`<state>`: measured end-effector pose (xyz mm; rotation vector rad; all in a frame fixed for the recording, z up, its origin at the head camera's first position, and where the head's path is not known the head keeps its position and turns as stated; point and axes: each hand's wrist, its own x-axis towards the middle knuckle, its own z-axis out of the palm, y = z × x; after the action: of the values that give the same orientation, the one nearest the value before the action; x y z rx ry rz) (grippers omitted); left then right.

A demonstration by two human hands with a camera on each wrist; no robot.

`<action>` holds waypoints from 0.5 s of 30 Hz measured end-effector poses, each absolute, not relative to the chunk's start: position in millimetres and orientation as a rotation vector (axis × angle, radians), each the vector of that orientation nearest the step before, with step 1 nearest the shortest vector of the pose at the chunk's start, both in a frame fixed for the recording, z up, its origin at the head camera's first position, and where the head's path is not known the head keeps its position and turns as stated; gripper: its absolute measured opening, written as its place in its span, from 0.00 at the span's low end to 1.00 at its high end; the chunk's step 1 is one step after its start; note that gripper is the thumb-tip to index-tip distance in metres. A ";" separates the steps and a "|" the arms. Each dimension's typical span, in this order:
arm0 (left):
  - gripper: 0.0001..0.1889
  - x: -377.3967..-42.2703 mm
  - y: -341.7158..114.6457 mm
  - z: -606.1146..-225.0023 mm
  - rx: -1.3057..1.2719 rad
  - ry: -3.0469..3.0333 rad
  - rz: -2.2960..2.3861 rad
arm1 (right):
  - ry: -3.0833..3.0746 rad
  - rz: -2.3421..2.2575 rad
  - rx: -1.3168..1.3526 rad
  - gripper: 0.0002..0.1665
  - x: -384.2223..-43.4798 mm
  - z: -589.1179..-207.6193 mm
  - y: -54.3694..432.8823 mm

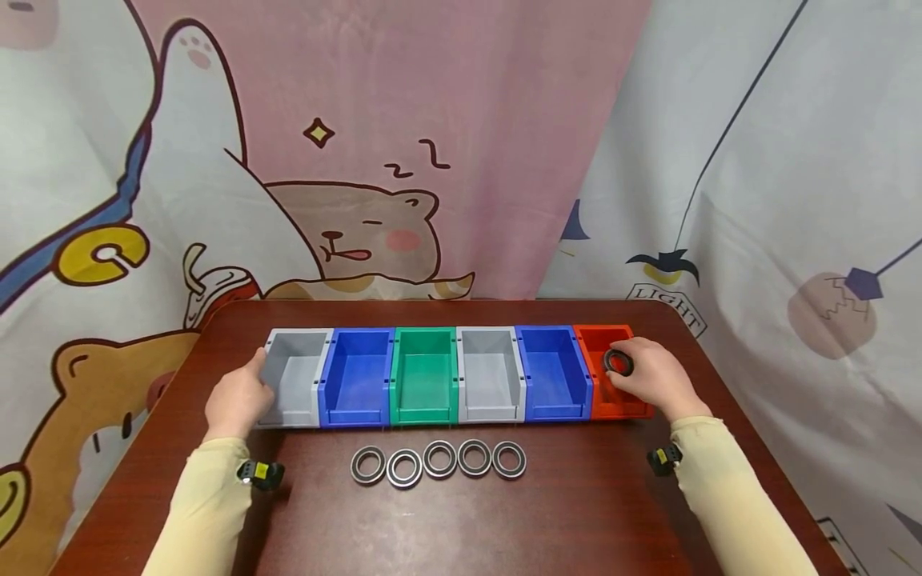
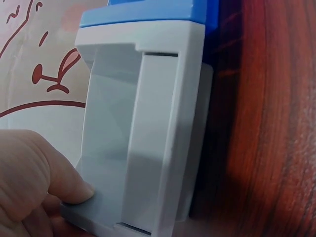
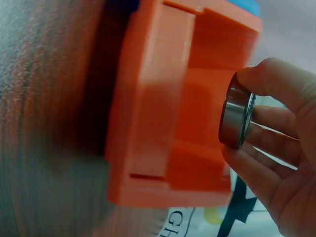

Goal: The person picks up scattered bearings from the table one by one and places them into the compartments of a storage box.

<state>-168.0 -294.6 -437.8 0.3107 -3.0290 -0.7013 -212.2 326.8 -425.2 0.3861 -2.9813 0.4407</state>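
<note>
My right hand [image 1: 659,380] pinches a ball bearing [image 3: 234,118] between thumb and fingertips. The bearing is held on edge over the red bin [image 1: 621,410] at the right end of the row. At the other end, my left hand [image 1: 236,402] grips the side wall of a light grey bin [image 1: 294,384]. In the left wrist view the thumb [image 2: 74,185] reaches over that wall into the bin, with the other fingers partly hidden outside it. Several more bearings [image 1: 405,484] lie flat on the table in front of the bins.
Between the grey and red end bins stand a blue bin [image 1: 356,384], a green bin [image 1: 425,380], another grey bin [image 1: 490,384] and another blue bin [image 1: 555,384], side by side. A printed curtain [image 1: 504,160] hangs behind the brown table [image 1: 461,528].
</note>
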 end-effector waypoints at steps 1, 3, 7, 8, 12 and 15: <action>0.36 -168.0 -294.7 -437.8 0.315 -3.030 -0.703 | -2.994 0.421 0.392 0.29 -214.1 -426.9 324.9; 0.36 -167.6 -294.7 -437.6 0.324 -3.035 -0.704 | -3.018 0.384 0.409 0.29 -217.9 -431.7 321.0; 0.37 -166.9 -294.1 -437.1 0.327 -3.043 -0.702 | -3.039 0.312 0.467 0.28 -223.7 -442.2 314.9; 0.37 -166.9 -294.0 -437.2 0.325 -3.042 -0.703 | -3.044 0.293 0.475 0.28 -224.9 -444.9 313.7; 0.37 -167.9 -293.3 -439.0 0.321 -3.036 -0.698 | -3.070 0.250 0.482 0.30 -228.5 -454.2 310.7; 0.37 -168.5 -292.8 -440.5 0.318 -3.033 -0.684 | -3.092 0.242 0.462 0.32 -229.4 -459.1 309.5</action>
<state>-168.5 -292.8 -440.5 0.3179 -3.0333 -0.6839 -229.4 309.5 -459.1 0.4621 -3.0921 0.2421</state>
